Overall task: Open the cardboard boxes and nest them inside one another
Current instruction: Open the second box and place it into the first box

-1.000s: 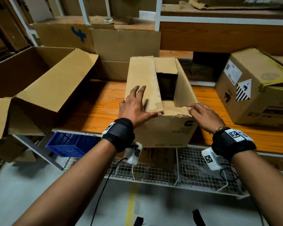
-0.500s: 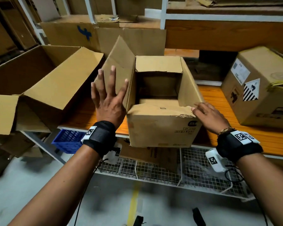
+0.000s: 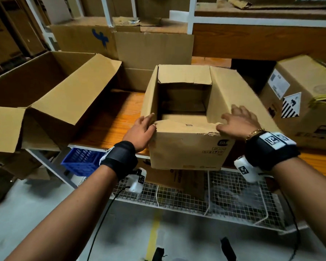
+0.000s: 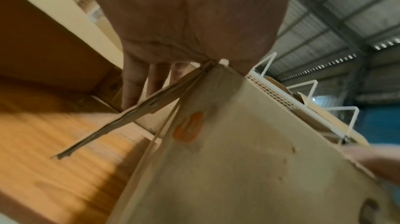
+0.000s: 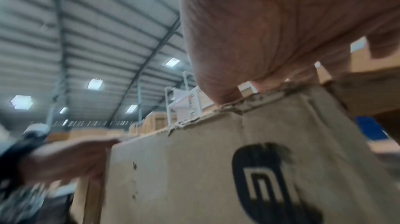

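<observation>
Cardboard boxes first: the big open box [image 3: 45, 95] lies on its side on the left of the wooden shelf [image 3: 117, 119], mouth toward me. Just right of it stands the smaller box [image 3: 186, 147], at the shelf's front edge. A second ago its left flap lay over the top; half a second ago I had swung that up, and now the right flap [image 3: 231, 93] is folded out too, so the mouth is open, with only the near flap [image 3: 184, 127] lying inward. I judge this box nearly ready to go into the big one. My left hand [image 3: 141, 129] rests on the near left corner, fingers straight along the side flap, thumb at the edge. My right hand [image 3: 237, 121] presses the right flap outward, fingers spread and loose, gripping nothing.
</observation>
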